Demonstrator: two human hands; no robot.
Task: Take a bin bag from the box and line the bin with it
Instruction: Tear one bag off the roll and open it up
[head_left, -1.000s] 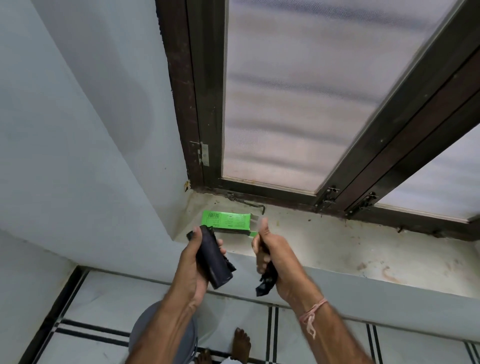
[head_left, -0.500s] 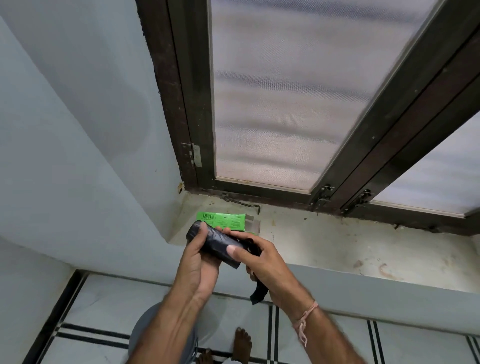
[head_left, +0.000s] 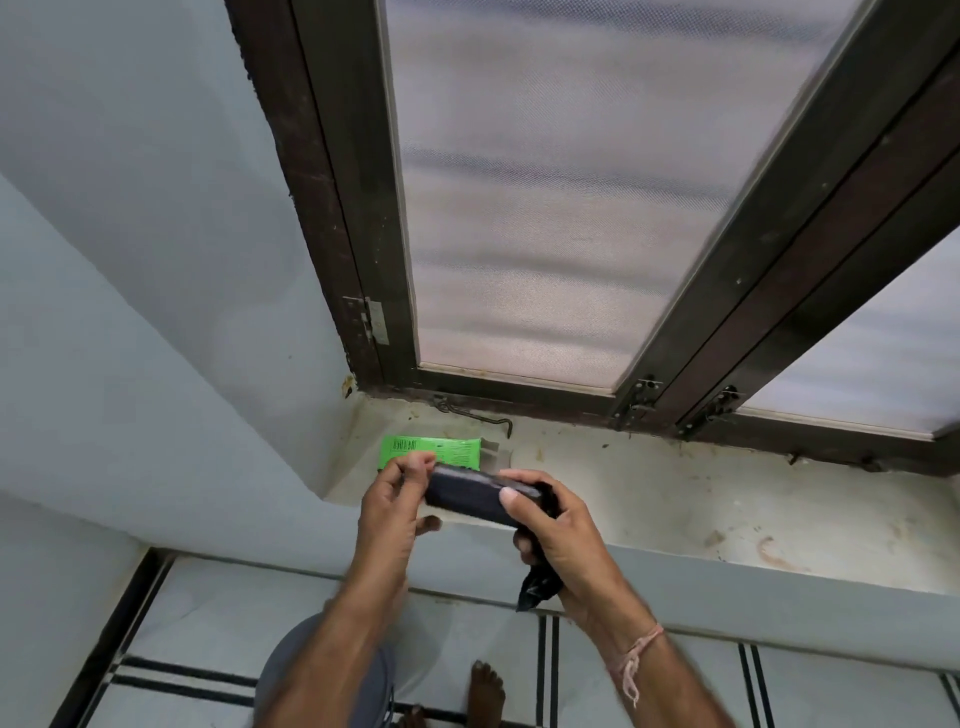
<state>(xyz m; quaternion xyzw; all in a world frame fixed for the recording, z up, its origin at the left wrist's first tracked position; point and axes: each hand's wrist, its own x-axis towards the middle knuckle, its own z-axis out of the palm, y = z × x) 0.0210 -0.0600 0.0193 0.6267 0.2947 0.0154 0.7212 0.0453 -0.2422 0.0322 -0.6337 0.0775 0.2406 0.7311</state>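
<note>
A black roll of bin bags (head_left: 467, 498) lies sideways in front of me, over the front edge of the window ledge. My right hand (head_left: 558, 538) is wrapped around its right end and also clutches a loose black bin bag (head_left: 537, 590) that hangs below the palm. My left hand (head_left: 392, 512) touches the roll's left end with its fingertips. The green box (head_left: 441, 451) lies on the ledge just behind the hands, its right end open. The grey bin (head_left: 283, 670) stands on the floor below, mostly hidden by my left forearm.
The stained window ledge (head_left: 727, 499) runs to the right under a dark wooden window frame (head_left: 353, 208). A metal latch hook (head_left: 478, 413) lies behind the box. A pale wall (head_left: 130, 286) closes in the left. My bare foot (head_left: 485, 691) rests on the tiled floor.
The roll has turned from upright in my left hand to sideways, and my right hand has taken hold of its right end. Both hands moved toward the box.
</note>
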